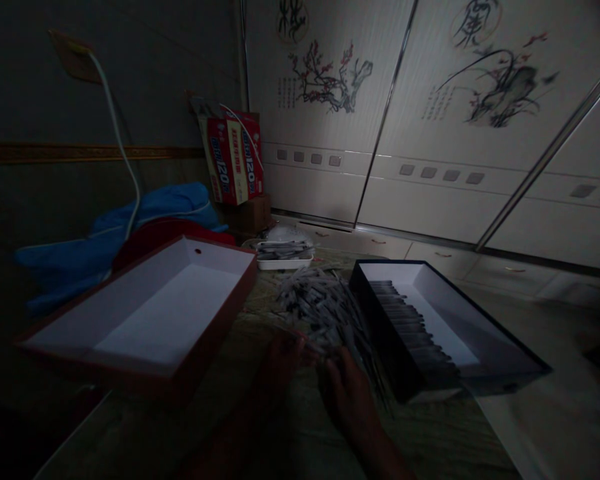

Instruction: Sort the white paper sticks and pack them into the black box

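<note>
Low in the middle of the dim view, my left hand (280, 360) and my right hand (345, 387) come close together over the table. The fingers of both are closed around something small and thin, partly reddish, too dark to make out. Just beyond them lies a loose heap of slim greyish-white pieces (317, 300), with longer dark thin ones along its right side. To the right, a dark box (480, 313) with a white inside holds a row of slim dark stick-like pieces (405, 320) along its left wall.
A red open box (215, 333) with a white inside stands on the left. Behind the heap is a white tray (285, 264) of similar slim pieces. Blue fabric (165, 203), a white lamp stem (115, 120) and red printed cartons (235, 160) are at the back left.
</note>
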`<state>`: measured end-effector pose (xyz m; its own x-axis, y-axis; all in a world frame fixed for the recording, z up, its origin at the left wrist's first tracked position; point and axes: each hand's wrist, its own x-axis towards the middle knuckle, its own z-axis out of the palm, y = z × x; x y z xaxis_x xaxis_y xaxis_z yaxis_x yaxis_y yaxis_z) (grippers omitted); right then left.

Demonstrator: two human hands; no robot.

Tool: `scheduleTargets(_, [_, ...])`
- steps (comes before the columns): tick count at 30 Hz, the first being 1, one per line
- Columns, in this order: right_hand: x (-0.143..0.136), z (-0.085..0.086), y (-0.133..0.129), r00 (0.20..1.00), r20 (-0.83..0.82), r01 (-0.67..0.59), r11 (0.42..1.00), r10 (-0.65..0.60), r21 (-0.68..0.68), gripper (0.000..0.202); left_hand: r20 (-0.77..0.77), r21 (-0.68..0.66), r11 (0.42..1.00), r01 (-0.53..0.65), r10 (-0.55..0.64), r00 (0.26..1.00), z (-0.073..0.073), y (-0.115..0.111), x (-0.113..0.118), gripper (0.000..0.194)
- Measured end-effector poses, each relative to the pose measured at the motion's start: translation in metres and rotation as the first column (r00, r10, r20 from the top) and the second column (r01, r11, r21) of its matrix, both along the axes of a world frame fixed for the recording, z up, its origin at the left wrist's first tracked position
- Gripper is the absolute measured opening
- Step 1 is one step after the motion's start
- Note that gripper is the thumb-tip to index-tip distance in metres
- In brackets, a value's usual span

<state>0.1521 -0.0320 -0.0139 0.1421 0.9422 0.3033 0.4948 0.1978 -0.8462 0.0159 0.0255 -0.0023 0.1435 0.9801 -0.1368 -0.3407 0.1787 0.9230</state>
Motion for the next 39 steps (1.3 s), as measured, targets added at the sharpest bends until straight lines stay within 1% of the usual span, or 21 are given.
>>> scheduleTargets(2, [-0.0005,-0.0003,0.0003,1.000,-0.007,-0.011,1.000,0.011,0.010,0.022,-0.011,0.008,1.000,-0.003,0.003,1.000,-0.0003,-0.0002,-0.0003,0.029])
scheduleTargets(7, [-0.0010,-0.0055,0.0022,1.000,-0.014,0.012,0.999,-0.011,0.042,0.031,0.013,0.050,0.996,0.068,-0.068,0.998,-0.0042,0.0007,-0.0001,0.028])
scheduleTargets(10, [-0.0004,-0.0026,0.0017,1.000,-0.013,0.017,0.999,-0.017,0.046,0.027,-0.007,0.023,1.000,0.021,-0.021,1.000,-0.0026,0.0012,0.0005,0.029])
scheduleTargets(13, [-0.0002,0.0000,0.0014,1.000,-0.014,-0.012,1.000,0.013,0.020,0.021,-0.003,0.011,1.000,-0.012,0.012,1.000,0.0011,0.0001,0.0012,0.030])
scheduleTargets(16, [-0.0003,-0.0025,0.0025,0.999,-0.027,-0.029,0.999,0.029,-0.013,0.028,0.010,0.029,0.999,0.018,-0.018,1.000,0.0028,-0.0018,0.0014,0.028])
scheduleTargets(19, [0.0000,-0.0049,0.0029,0.999,-0.033,-0.012,1.000,0.012,-0.010,0.033,0.005,0.045,0.997,0.058,-0.058,0.998,0.0011,-0.0021,0.0012,0.026])
scheduleTargets(21, [0.0003,-0.0036,0.0019,0.999,-0.034,-0.003,1.000,0.003,-0.007,0.031,-0.002,0.036,0.997,0.063,-0.063,0.998,-0.0006,-0.0010,0.0011,0.026])
scheduleTargets(25, [-0.0003,-0.0006,-0.0002,0.999,-0.036,-0.019,1.000,0.018,-0.009,0.020,-0.001,0.016,1.000,0.024,-0.024,1.000,-0.0003,0.0004,0.0010,0.028])
scheduleTargets(29, [-0.0012,-0.0068,0.0015,0.997,-0.055,-0.047,0.999,0.045,-0.022,0.025,-0.004,0.040,0.998,0.044,-0.044,0.999,0.0022,-0.0014,0.0014,0.029])
scheduleTargets(32, [-0.0006,-0.0095,0.0024,0.998,-0.061,-0.027,1.000,0.026,-0.013,0.030,-0.004,0.060,0.997,0.055,-0.055,0.998,0.0010,-0.0017,0.0019,0.026])
scheduleTargets(35, [0.0004,-0.0059,0.0010,0.998,-0.065,-0.013,1.000,0.013,-0.005,0.028,-0.010,0.039,0.999,0.034,-0.034,0.999,-0.0015,0.0001,0.0025,0.025])
scheduleTargets(39, [0.0004,-0.0013,-0.0003,0.998,-0.056,-0.031,0.999,0.030,-0.024,0.021,0.016,0.037,0.999,0.028,-0.029,0.999,-0.0021,0.0019,0.0025,0.026])
